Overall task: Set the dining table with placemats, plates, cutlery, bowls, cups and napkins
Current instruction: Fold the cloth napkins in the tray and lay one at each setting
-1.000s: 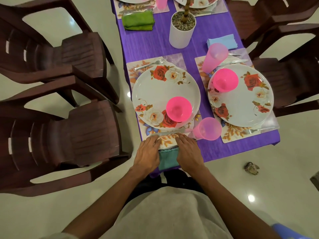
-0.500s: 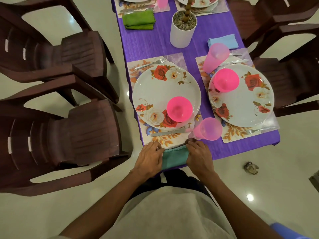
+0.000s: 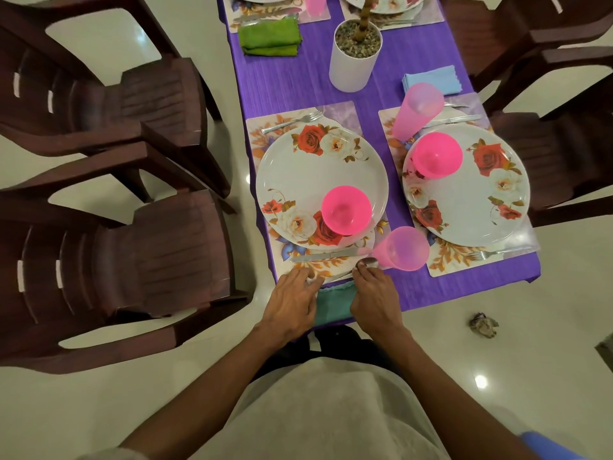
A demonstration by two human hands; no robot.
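Left hand (image 3: 292, 305), right hand (image 3: 374, 302) pressing flat on folded teal napkin (image 3: 333, 302), fingers relaxed, table edge.

The tablecloth (image 3: 292, 81) is a bright streaky purple, and the placemats (image 3: 265, 134) have orange and blue leafy flower prints with a pale lilac marbled corner. Both plates (image 3: 298, 180) are white with red and cream roses, each carrying a hot pink bowl (image 3: 346, 210), and the cups (image 3: 403, 249) are a softer see-through pink. Napkins come in teal (image 3: 333, 302), light blue (image 3: 433, 79) and green (image 3: 270, 36), the plant pot (image 3: 355, 66) is plain white with speckled gravel, the chairs (image 3: 149, 247) are dark brown, and the floor (image 3: 99, 410) is glossy cream.
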